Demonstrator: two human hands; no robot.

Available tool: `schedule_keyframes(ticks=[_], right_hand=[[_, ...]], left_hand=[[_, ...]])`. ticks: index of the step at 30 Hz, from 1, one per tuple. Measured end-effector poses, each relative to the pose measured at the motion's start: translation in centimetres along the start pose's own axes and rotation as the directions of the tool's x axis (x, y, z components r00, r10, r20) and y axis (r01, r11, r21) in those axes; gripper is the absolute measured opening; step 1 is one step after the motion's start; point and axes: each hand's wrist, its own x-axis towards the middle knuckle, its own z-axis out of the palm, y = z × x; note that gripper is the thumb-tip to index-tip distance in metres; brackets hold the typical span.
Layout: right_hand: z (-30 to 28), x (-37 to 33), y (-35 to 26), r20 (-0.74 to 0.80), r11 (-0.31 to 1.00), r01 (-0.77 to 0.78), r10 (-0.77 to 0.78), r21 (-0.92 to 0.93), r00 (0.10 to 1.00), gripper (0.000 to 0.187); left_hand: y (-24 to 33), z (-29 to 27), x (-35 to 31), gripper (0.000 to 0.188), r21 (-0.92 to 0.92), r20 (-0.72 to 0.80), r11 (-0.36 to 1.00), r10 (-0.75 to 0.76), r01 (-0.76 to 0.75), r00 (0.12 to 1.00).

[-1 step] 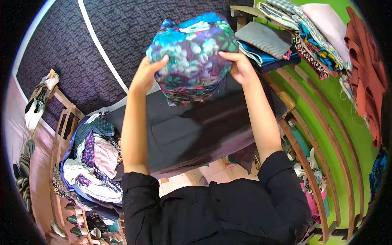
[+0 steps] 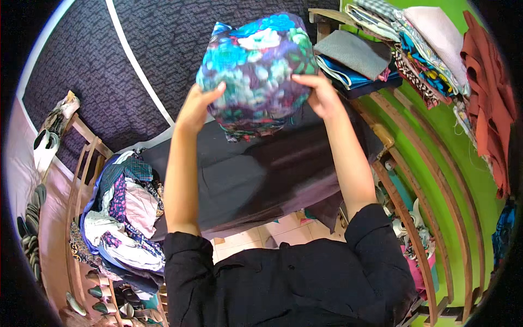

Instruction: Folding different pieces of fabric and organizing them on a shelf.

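Observation:
A thick folded floral cloth (image 2: 256, 76), blue, green, purple and white, is raised above a table covered in black cloth (image 2: 234, 180). At its left side my left hand (image 2: 194, 109) grips it, thumb on the near face and fingers hidden behind. Opposite, my right hand (image 2: 322, 97) holds the right side the same way. Both forearms reach forward, and the bundle's shadow falls on the black cover.
Left of the table, a basket-like holder is heaped with crumpled clothes (image 2: 133, 201). Folded fabrics (image 2: 357, 54) are stacked on a wooden rack (image 2: 414, 147) by the green wall. A rust-coloured cloth (image 2: 487, 103) hangs at far right. Shoes (image 2: 101, 291) stand at lower left.
The folded floral cloth has tilted slightly, and its top edge now sits a little higher with more of the upper flowers showing. Both hands keep their grip.

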Motion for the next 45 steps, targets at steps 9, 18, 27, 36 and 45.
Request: schedule_keyframes(ticks=[9, 18, 27, 36, 45], right_hand=[[-3.8, -20.7, 15.3, -0.043, 0.752, -0.577, 0.597, -0.319, 0.801, 0.049], [-0.9, -17.9, 11.0, -0.096, 0.891, -0.182, 0.156, -0.416, 0.983, 0.027], [-6.5, -14.7, 19.9, -0.446, 0.179, -0.453, 0.082, -0.873, 0.891, 0.059], [-4.7, -13.6, 17.9, -0.463, 0.056, -0.513, 0.356, -0.857, 0.812, 0.078], [-5.3, -14.2, 18.4, -0.368, 0.592, -0.48, 0.309, -0.647, 0.877, 0.052]], left_hand=[[-14.2, 1.7, -22.6, 0.052, 0.012, -0.072, 0.677, -0.733, 0.736, 0.676], [-11.9, 3.4, -20.8, 0.032, -0.007, -0.269, 0.937, -0.339, 0.35, 0.901], [-16.8, 1.3, -17.5, 0.053, 0.765, -0.489, 0.259, -0.363, 0.59, 0.793], [-20.9, -1.3, -15.6, 0.074, 0.616, -0.439, 0.433, -0.505, 0.658, 0.744], [-18.4, 0.8, -12.3, 0.041, 0.442, -0.223, 0.742, -0.453, 0.504, 0.863]])
